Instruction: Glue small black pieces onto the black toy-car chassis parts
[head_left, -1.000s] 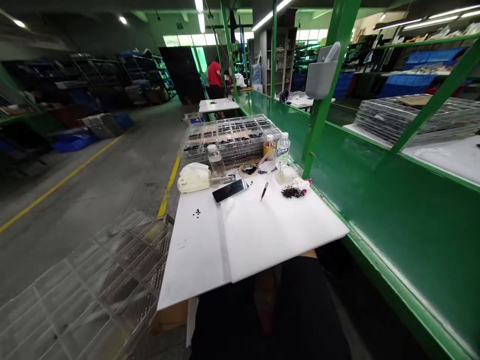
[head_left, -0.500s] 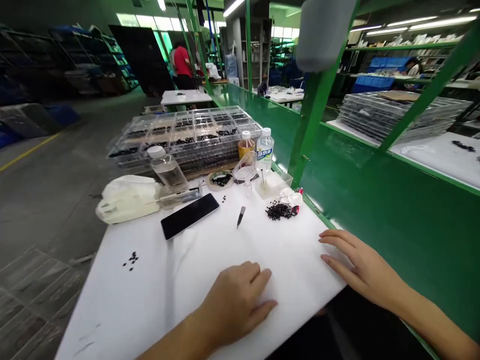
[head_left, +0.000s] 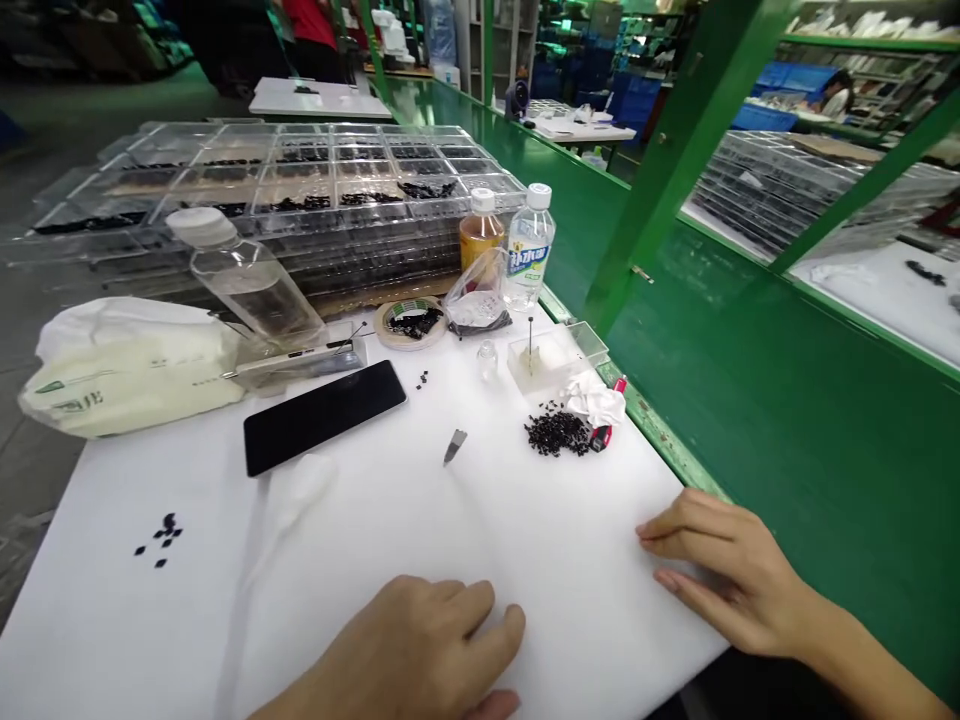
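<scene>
My left hand [head_left: 427, 645] rests on the white table [head_left: 360, 530] near its front edge, fingers bent and a little apart, holding nothing. At the table's right edge, my right hand [head_left: 731, 570] lies with fingers loosely apart and nothing in it. A small grey pointed blade [head_left: 454, 447] lies ahead of my left hand. Beyond my right hand is a pile of small black pieces [head_left: 556, 432], beside a red and black tool [head_left: 601, 437] and crumpled white tissue [head_left: 595, 398]. A black phone [head_left: 325, 417] lies to the left, with several black squares [head_left: 160, 540] nearer the front.
Stacked clear trays [head_left: 292, 190] stand at the back. Before them are a tilted bottle [head_left: 251, 285], a tape roll [head_left: 411, 322], two upright bottles, a tissue pack [head_left: 135, 370] and a clear box [head_left: 547, 360]. A green post [head_left: 660, 150] rises at the right.
The camera view has tilted down and come closer to the table. The fingers of my right hand have drawn closer together. My left hand remains over the table's front part.
</scene>
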